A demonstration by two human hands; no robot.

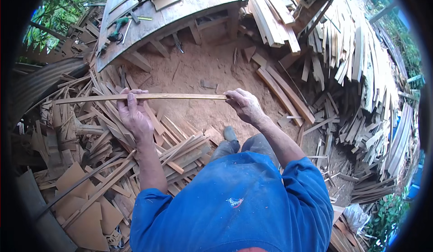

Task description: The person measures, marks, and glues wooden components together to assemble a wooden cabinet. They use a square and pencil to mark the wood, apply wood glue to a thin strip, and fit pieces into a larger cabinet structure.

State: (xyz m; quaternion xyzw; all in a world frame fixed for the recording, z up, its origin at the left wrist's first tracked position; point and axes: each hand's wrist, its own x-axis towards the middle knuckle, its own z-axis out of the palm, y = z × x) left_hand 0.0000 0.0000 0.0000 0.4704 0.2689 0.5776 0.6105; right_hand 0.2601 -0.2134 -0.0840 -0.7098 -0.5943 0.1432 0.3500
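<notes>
Thin wooden strip [140, 97] is held level in the air at arm's length, both hands on it, above the sawdust-covered ground [198, 71]. Left hand [134, 114] is closed around the strip partway along, thumb lying over its top edge; a long section runs on past that hand to the left. Right hand [243, 105] pinches the strip's right end between fingertips and thumb. Below and to the left lies a heap of offcut slats [103, 143]; a workbench [158, 13] with tools stands ahead, stacked boards [356, 71] to the right. Judged step: checking the strip. Any further handling calls for a steady two-handed grip, since the strip looks flexible.
</notes>
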